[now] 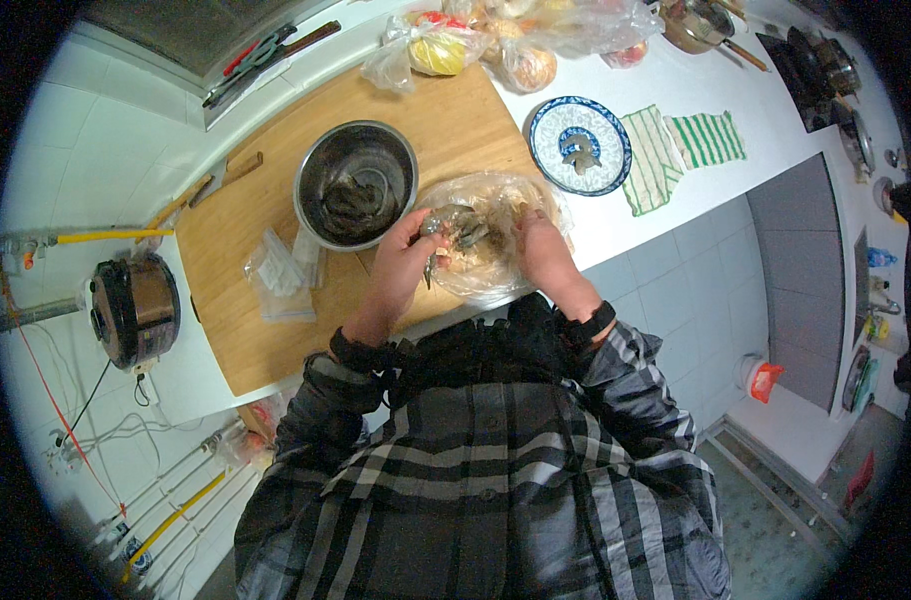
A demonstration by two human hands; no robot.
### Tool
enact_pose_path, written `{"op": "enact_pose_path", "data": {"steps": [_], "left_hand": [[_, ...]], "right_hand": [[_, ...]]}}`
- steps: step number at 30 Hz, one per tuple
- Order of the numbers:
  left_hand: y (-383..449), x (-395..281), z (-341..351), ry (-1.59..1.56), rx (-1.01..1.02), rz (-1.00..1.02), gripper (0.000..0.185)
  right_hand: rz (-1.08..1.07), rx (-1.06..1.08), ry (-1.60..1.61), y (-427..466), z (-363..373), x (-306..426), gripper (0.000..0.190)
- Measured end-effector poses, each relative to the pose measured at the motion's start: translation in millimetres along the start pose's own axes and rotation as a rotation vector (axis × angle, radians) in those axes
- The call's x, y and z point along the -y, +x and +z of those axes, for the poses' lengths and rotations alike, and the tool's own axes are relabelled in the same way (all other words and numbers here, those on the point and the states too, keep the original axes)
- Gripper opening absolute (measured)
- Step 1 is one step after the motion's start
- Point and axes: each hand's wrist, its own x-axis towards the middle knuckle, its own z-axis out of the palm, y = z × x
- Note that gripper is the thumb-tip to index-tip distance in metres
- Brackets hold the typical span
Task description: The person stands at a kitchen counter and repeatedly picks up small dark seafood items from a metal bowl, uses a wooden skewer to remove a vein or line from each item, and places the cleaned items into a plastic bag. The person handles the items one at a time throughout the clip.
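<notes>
My left hand (406,251) grips a grey raw shrimp (434,225) over the left side of a clear plastic bag (493,281). The bag lies spread on the wooden board and holds pale and grey shrimp scraps. At the bag's right side is my right hand (538,244), its fingers bent against the film; whether it pinches anything is hidden. Left of the bag stands a steel bowl (305,191) with dark shrimp (354,202) at its bottom. A blue-and-white plate (549,161) at the upper right bears several peeled grey shrimp (580,154).
The wooden board (253,360) carries small zip bags (279,277) and a knife (226,178). Bagged produce (436,52) sits at the back. Green-striped cloths (654,165) lie right of the plate. A rice cooker (136,311) stands at the left, a pot (695,26) at the far right.
</notes>
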Motion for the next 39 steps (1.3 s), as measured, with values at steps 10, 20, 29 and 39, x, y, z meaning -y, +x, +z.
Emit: {"op": "enact_pose_path", "data": {"steps": [10, 20, 29, 39], "left_hand": [[-2, 2, 4, 0.109, 0.009, 0.041, 0.046], [8, 16, 5, 0.229, 0.074, 0.063, 0.043], [19, 33, 16, 0.208, 0.039, 0.0, 0.042], [20, 38, 5, 0.419, 0.126, 0.182, 0.042]], "right_hand": [[-0.069, -0.016, -0.235, -2, -6, 7, 0.024], [-0.174, -0.286, 0.049, -8, -51, -14, 0.02], [-0.114, -0.21, -0.389, 6, -13, -38, 0.008], [-0.294, -0.232, 0.123, -1, -56, -1, 0.022]]}}
